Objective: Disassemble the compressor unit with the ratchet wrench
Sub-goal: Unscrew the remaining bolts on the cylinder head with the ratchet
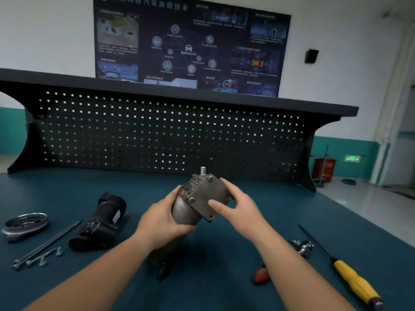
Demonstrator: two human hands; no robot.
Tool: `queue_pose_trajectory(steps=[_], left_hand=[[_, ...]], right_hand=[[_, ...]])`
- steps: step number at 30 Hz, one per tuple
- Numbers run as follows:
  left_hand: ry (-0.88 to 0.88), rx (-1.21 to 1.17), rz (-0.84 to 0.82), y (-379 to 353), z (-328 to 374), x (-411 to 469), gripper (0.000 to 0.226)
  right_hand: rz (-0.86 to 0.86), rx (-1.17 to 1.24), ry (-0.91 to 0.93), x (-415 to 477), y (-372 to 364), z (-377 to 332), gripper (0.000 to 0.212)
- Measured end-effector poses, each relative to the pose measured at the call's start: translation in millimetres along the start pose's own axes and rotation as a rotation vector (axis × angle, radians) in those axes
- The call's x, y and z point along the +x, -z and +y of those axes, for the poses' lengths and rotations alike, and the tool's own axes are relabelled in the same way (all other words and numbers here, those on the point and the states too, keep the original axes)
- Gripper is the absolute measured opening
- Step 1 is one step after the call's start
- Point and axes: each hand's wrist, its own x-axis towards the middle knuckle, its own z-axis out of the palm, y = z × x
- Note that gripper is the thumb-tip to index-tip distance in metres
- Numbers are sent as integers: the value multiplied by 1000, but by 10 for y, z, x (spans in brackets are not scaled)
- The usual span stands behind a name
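1. Teal bench mat (224, 277) underneath, black pegboard (157, 131) along the back, and a big dark poster (190, 41) on the white wall above it.
2. The compressor unit (199, 198) is lifted off the mat mid-bench. It's tilted, with the square bolted head plate facing the camera and a small silver stub sticking out the top.
3. Left hand (161, 218) is wrapped round the smooth round body from the left and underneath. That's a proper full grip.
4. Right hand (235, 205) is on the head end, spread pretty wide. The thumb lies across the plate face and the fingers reach round the right edge, so it's a loose pinch-type hold.
5. The ratchet wrench (303, 246) lies on the mat, mostly hidden under the right forearm. You only get the chrome head on one side and a red-orange grip end on the other.
6. A yellow-handled screwdriver (354, 281) lies just right of that.
7. Over on the left there's a black housing (98, 223) on its side, a shiny round cover (25, 223), and long bolts (47, 243) with a few short ones beside them.
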Motion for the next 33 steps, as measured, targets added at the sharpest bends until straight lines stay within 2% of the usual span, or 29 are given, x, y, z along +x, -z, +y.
queue_pose_trajectory(steps=[7, 12, 16, 19, 24, 29, 33], left_hand=[[-24, 162, -60, -90, 42, 73, 108], [-98, 449, -207, -251, 129, 184, 111], [-141, 604, -312, -403, 192, 256, 113], [-176, 676, -347, -485, 208, 268, 112], [-214, 713, -367, -387, 115, 234, 112], [-280, 782, -425, -149, -25, 147, 110], [-270, 729, -437, 115, -146, 29, 102]], right_hand=[[100, 124, 10, -28, 34, 328, 54], [131, -78, -71, -175, 138, 642, 46], [57, -147, -211, -261, 259, 824, 42], [2, -229, -244, -276, 306, 858, 42], [-18, -389, -234, -285, 250, 829, 45], [-161, -602, -189, -311, 93, 674, 46], [-206, -582, -88, -427, -73, 528, 41]])
